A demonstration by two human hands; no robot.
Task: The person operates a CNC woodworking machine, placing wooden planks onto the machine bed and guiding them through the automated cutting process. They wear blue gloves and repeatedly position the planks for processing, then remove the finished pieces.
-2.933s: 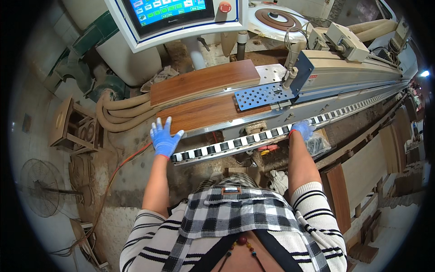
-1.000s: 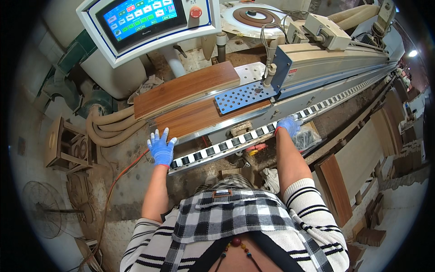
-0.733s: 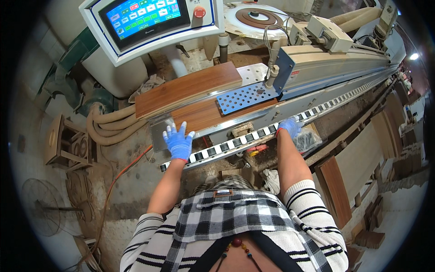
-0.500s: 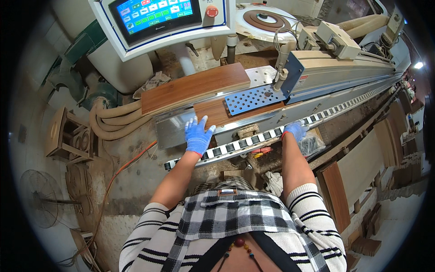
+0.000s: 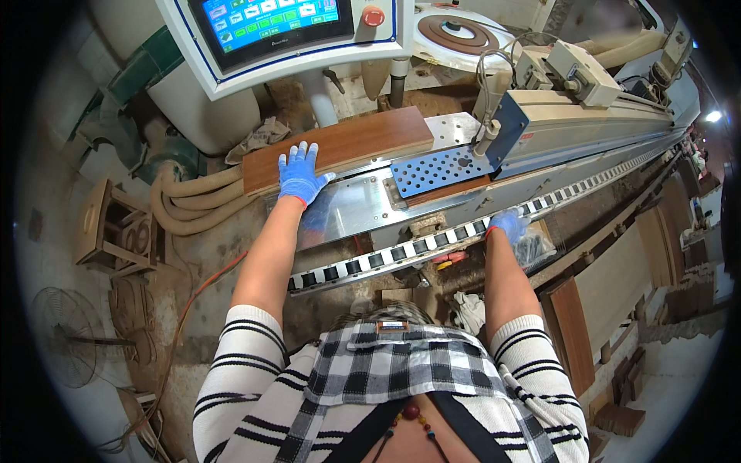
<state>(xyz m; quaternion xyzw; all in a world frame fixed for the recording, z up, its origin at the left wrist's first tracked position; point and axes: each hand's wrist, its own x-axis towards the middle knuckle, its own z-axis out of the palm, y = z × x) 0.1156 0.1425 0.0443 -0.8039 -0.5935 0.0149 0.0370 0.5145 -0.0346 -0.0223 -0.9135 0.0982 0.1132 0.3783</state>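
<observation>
My left hand [image 5: 302, 174], in a blue glove with pale fingertips, lies with fingers spread on the near-left part of a brown wood-grain board [image 5: 355, 140] on the machine's far side. A second brown board [image 5: 449, 190] shows only as a strip beneath the blue perforated plate [image 5: 440, 171]; the rest of it is hidden. Bare metal table [image 5: 347, 207] shows to its left. My right hand [image 5: 509, 224], also gloved in blue, is at the roller rail [image 5: 421, 245] along the machine's near side. Its fingers are blurred and partly hidden.
A control panel [image 5: 278, 35] with a lit screen and red button overhangs the far left. Behind the machine sits a reel of brown edge strip [image 5: 455, 35]. Ribbed hoses [image 5: 181, 216] curve at the left. Brown panels [image 5: 567, 332] stand at right; an orange cable [image 5: 181, 324] crosses the floor.
The board under the perforated plate has slid right, uncovering the metal table. My left hand has moved up and left onto the far board. My right hand has barely moved.
</observation>
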